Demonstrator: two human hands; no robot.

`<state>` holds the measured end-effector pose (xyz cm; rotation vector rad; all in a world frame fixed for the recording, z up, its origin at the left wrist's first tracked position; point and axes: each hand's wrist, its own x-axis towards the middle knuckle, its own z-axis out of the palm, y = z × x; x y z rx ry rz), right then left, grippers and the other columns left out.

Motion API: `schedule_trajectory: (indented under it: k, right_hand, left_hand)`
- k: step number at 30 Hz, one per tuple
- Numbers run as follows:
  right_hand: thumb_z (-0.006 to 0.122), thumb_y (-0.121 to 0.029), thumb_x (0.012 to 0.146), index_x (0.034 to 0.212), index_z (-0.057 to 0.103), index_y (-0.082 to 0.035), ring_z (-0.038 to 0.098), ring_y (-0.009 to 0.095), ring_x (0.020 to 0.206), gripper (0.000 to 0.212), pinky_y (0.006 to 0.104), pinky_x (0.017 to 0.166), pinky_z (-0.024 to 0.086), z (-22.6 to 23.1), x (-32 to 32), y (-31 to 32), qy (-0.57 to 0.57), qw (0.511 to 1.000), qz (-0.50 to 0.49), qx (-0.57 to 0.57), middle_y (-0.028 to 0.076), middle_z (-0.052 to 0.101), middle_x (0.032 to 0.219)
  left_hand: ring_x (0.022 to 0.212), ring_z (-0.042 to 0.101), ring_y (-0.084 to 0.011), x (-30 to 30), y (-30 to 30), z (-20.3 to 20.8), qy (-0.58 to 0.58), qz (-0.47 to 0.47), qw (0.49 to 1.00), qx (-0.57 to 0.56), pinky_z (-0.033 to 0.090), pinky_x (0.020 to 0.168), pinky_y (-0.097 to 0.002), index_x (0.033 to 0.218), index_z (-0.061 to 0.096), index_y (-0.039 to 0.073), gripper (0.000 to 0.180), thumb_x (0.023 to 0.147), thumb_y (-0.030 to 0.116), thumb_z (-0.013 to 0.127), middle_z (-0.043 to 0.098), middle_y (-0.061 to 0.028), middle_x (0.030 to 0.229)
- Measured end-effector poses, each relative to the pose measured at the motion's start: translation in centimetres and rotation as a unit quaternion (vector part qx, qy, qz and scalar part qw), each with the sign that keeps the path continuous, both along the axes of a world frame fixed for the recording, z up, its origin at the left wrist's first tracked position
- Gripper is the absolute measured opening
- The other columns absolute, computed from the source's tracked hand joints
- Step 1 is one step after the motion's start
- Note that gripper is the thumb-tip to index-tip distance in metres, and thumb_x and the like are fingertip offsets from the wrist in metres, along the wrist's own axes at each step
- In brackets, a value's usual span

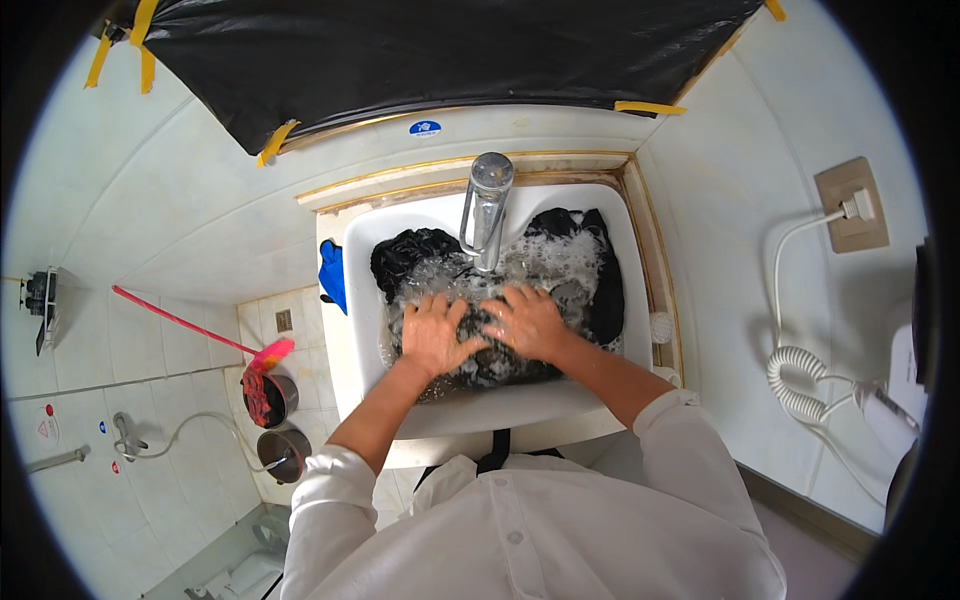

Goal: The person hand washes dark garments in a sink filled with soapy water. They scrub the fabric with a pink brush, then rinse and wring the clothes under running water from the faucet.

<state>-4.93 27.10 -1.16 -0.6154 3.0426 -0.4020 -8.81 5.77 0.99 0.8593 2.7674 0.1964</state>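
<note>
A white sink (358, 325) holds foamy water and soaked black cloth (606, 295), which bunches up at the back left and along the right side. My left hand (434, 335) lies palm down on the wet cloth left of the middle, thumb out to the side and fingertips dipping into the suds. Close beside it, my right hand (532, 322) also faces down with its fingers spread over the cloth. Neither hand grips anything that I can see. Above the water, between the two bunches of cloth, stands a chrome faucet (490, 205).
A blue cloth or glove (333, 274) hangs at the counter's left edge. Lower left are two buckets (284, 452), a pink-handled mop or brush (270, 352) and a shower hose (215, 415). Black plastic sheeting (420, 55) is taped up behind. A coiled white cord (798, 375) runs along the right wall.
</note>
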Motion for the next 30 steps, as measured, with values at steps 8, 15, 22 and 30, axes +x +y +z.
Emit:
schedule_trajectory:
  k: [8, 15, 22, 30]
  right_hand:
    - [0.052, -0.038, 0.097, 0.099, 0.067, -0.003, 0.064, 0.045, 0.097, 0.038, 0.0535, 0.083, 0.05, -0.8, -7.7, 0.6, -0.165, 0.973, -0.149, -0.065, 0.025, 0.068, 0.097]
    - [0.05, -0.055, 0.097, 0.113, 0.071, -0.01, 0.065, 0.038, 0.107, 0.052, 0.0472, 0.089, 0.052, 2.6, -7.1, 0.6, -0.191, 0.951, -0.2, -0.137, 0.018, 0.071, 0.109]
    - [0.072, -0.038, 0.088, 0.134, 0.06, -0.017, 0.058, 0.033, 0.116, 0.052, 0.0408, 0.1, 0.046, 8.3, -0.6, 3.0, -0.156, 0.951, -0.054, -0.263, 0.014, 0.056, 0.134]
    - [0.061, -0.051, 0.092, 0.152, 0.041, -0.03, 0.031, 0.048, 0.132, 0.068, 0.0684, 0.109, 0.018, 2.9, 8.0, -0.1, -0.056, 0.998, 0.0, 0.009, 0.021, 0.023, 0.158]
  left_hand:
    - [0.096, 0.07, -0.0384, -6.6, 1.5, -0.6, -0.141, 0.124, 0.982, -0.028, 0.053, 0.088, -0.0448, 0.097, 0.076, 0.004, 0.078, 0.091, 0.074, 0.043, 0.073, -0.0231, 0.096]
    - [0.089, 0.069, -0.0358, -4.6, 0.6, 2.0, -0.075, 0.179, 0.964, 0.181, 0.053, 0.081, -0.0427, 0.103, 0.074, 0.007, 0.064, 0.082, 0.066, 0.066, 0.072, -0.0206, 0.093]
    - [0.096, 0.06, -0.0295, 1.7, -2.5, 5.2, 0.023, 0.078, 0.97, 0.229, 0.042, 0.092, -0.0411, 0.097, 0.064, 0.007, 0.064, 0.067, 0.06, 0.084, 0.065, -0.01, 0.092]
    - [0.13, 0.032, -0.0491, 8.6, 0.2, 1.9, 0.05, 0.048, 0.996, 0.048, 0.014, 0.112, -0.0656, 0.152, 0.038, 0.017, 0.112, 0.066, 0.083, 0.065, 0.037, -0.0294, 0.139]
